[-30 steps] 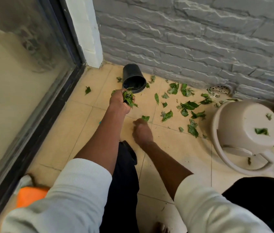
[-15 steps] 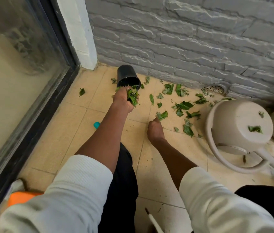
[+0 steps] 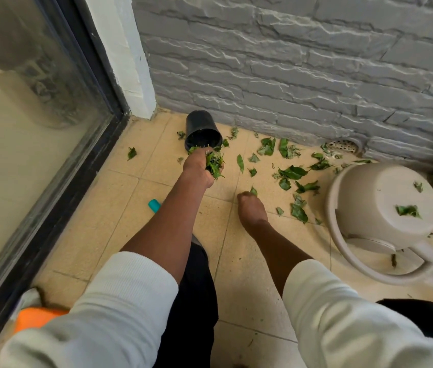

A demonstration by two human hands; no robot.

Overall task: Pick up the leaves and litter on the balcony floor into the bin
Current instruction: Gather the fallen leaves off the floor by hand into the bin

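Observation:
A small black bin [image 3: 201, 128] lies on its side near the grey wall, its mouth facing me. My left hand [image 3: 200, 166] is just in front of that mouth and grips a bunch of green leaves [image 3: 215, 163]. My right hand [image 3: 252, 208] is low over the tiles with its fingers curled and pinches one small leaf [image 3: 253, 191]. Several loose leaves [image 3: 292, 172] are scattered over the beige floor tiles to the right of both hands. One stray leaf [image 3: 131, 153] lies alone at the left near the door frame.
A beige overturned bucket [image 3: 385, 208] with a long handle lies at the right, with leaf bits on it. A floor drain [image 3: 345, 146] sits at the wall's foot. A teal object [image 3: 154, 205] lies by my left arm. A glass door [image 3: 24, 134] bounds the left.
My left hand has stayed at the bin's mouth with its leaves. My right hand picked a leaf from the floor and has drawn back slightly towards me.

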